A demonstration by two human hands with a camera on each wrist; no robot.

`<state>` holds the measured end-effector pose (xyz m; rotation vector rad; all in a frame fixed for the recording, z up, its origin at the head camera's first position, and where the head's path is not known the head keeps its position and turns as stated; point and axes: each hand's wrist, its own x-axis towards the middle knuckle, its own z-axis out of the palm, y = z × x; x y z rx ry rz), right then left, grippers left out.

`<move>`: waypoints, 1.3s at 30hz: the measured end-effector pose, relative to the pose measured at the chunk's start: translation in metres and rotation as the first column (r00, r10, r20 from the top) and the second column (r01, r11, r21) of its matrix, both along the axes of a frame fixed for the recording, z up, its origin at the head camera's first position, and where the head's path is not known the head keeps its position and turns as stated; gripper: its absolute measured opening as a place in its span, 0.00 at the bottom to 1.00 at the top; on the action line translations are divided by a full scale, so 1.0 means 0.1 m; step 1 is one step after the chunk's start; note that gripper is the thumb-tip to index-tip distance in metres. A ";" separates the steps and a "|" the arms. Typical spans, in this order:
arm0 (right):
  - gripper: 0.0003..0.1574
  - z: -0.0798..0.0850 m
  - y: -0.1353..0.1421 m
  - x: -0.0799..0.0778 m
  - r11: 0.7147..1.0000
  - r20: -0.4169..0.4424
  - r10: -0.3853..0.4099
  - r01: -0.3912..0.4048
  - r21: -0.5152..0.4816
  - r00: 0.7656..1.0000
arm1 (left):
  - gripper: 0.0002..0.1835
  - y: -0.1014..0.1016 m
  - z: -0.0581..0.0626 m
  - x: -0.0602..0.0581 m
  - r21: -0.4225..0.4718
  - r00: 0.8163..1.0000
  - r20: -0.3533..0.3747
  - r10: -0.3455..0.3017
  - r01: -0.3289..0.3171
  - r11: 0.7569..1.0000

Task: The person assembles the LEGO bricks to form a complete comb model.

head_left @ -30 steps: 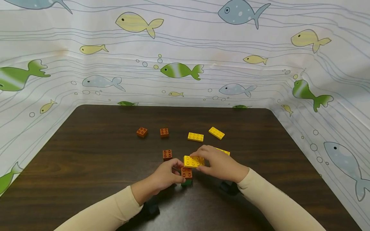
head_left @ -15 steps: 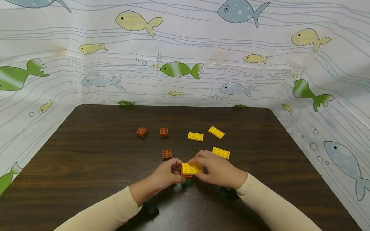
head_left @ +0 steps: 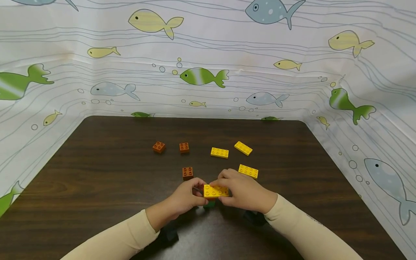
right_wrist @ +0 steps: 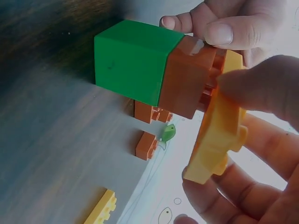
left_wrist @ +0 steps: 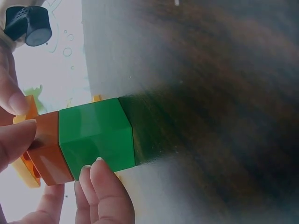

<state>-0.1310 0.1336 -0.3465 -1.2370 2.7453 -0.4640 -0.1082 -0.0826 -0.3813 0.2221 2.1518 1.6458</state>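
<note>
A green toy building block [left_wrist: 96, 140] stands on the table with an orange-brown building brick [right_wrist: 184, 77] on top of it. My left hand [head_left: 182, 196] grips this stack, its thumb on the orange-brown brick and fingertips against the green block. Over the stack, my right hand [head_left: 245, 191] pinches a flat yellow building brick [head_left: 212, 191] between thumb and fingers. In the right wrist view the yellow brick leans at the orange-brown brick's studs, some of which show in the gap between them. Seen from the head, it covers the orange-brown brick's top and overhangs to the right.
Behind the left hand lie three loose orange-brown bricks, the nearest brick [head_left: 187, 173] close to its fingers. Three flat yellow bricks lie farther right, one yellow brick [head_left: 248, 171] just behind the right hand. A fish-printed sheet [head_left: 208, 47] borders the dark wooden table [head_left: 97, 180].
My right hand has brought the yellow brick down and slightly left, from above and behind the stack onto the orange-brown brick's top. The left hand has kept its grip in place.
</note>
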 end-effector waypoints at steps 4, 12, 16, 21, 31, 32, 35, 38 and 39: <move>0.24 0.04 -0.03 0.01 1.000 -0.009 0.010 -0.010 0.014 1.000 | 0.19 -0.01 0.00 0.00 0.004 1.000 0.002 -0.003 0.003 1.000; 0.25 0.03 -0.05 0.00 1.000 0.011 -0.002 0.001 0.021 1.000 | 0.20 0.00 -0.01 -0.01 -0.051 0.996 -0.088 0.021 -0.026 0.998; 0.25 -0.01 -0.03 0.00 1.000 0.018 -0.007 0.007 0.007 1.000 | 0.18 0.01 0.01 0.00 -0.093 0.988 -0.152 0.030 -0.044 0.995; 0.25 -0.05 -0.01 -0.02 0.999 0.046 -0.021 0.023 -0.033 0.999 | 0.15 -0.01 0.03 0.00 -0.117 0.984 -0.178 0.004 -0.026 0.993; 0.23 -0.07 0.00 -0.01 0.997 0.074 -0.043 0.048 -0.066 0.996 | 0.15 -0.04 0.02 -0.05 -0.111 0.984 -0.172 -0.034 0.015 0.994; 0.23 -0.08 0.00 -0.01 0.997 0.069 -0.043 0.047 -0.066 0.997 | 0.15 -0.05 0.02 -0.05 -0.107 0.985 -0.170 -0.038 0.020 0.994; 0.23 -0.08 0.00 0.01 0.997 0.053 -0.044 0.048 -0.068 0.998 | 0.15 -0.05 0.01 -0.06 -0.105 0.985 -0.165 -0.044 0.027 0.994; 0.23 -0.08 -0.01 0.03 0.996 0.036 -0.043 0.046 -0.072 0.998 | 0.15 -0.05 0.02 -0.06 -0.114 0.984 -0.172 -0.050 0.030 0.993; 0.23 -0.08 -0.01 0.03 0.996 0.031 -0.044 0.046 -0.072 0.999 | 0.15 -0.05 0.02 -0.06 -0.115 0.983 -0.174 -0.052 0.032 0.993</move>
